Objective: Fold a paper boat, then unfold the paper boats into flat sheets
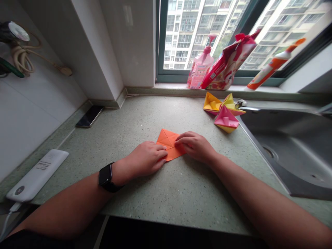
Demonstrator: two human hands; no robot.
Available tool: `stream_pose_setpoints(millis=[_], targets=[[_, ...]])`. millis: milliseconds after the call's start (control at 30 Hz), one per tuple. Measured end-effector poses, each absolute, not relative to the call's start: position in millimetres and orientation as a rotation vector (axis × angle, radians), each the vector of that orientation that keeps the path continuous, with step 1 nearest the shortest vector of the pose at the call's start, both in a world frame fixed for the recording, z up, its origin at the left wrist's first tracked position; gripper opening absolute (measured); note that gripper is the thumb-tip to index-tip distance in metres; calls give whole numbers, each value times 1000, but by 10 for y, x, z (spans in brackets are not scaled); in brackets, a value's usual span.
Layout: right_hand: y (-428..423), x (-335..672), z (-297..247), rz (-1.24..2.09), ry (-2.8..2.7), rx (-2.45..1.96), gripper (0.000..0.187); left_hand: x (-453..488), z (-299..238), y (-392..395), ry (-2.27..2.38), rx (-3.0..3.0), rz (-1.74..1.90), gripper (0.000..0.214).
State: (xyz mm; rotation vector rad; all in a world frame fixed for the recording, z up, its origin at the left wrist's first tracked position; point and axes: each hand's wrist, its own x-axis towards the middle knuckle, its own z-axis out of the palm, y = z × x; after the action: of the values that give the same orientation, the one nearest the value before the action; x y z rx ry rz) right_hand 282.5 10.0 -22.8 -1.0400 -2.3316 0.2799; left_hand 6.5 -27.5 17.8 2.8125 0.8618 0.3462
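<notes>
A folded sheet of orange origami paper [166, 138] lies on the speckled green countertop [155, 197], with crease lines crossing its face. My left hand [146, 157], a black watch [105, 175] at its wrist, has its fingers closed together on the paper's lower left edge. On the right side of the sheet, my right hand [194, 147] grips the paper between bent fingers and thumb. Part of each thumb and the paper's two side edges are hidden by the hands. Several folded paper boats [226, 119] in pink, yellow and orange stand farther back to the right.
A steel sink [293, 138] borders the counter at right. On the windowsill stand a pink pump bottle [199, 69], a red bag [225, 65] and an orange-white tube [269, 71]. At left lie a phone [90, 116] and a white power bank [38, 174] with a cable.
</notes>
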Motion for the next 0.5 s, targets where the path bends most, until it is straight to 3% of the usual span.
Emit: stream_pose_setpoints(millis=[500], targets=[[125,2833,-258,385,-2361,-942,33,49,167,-278,825,2841,387,19]])
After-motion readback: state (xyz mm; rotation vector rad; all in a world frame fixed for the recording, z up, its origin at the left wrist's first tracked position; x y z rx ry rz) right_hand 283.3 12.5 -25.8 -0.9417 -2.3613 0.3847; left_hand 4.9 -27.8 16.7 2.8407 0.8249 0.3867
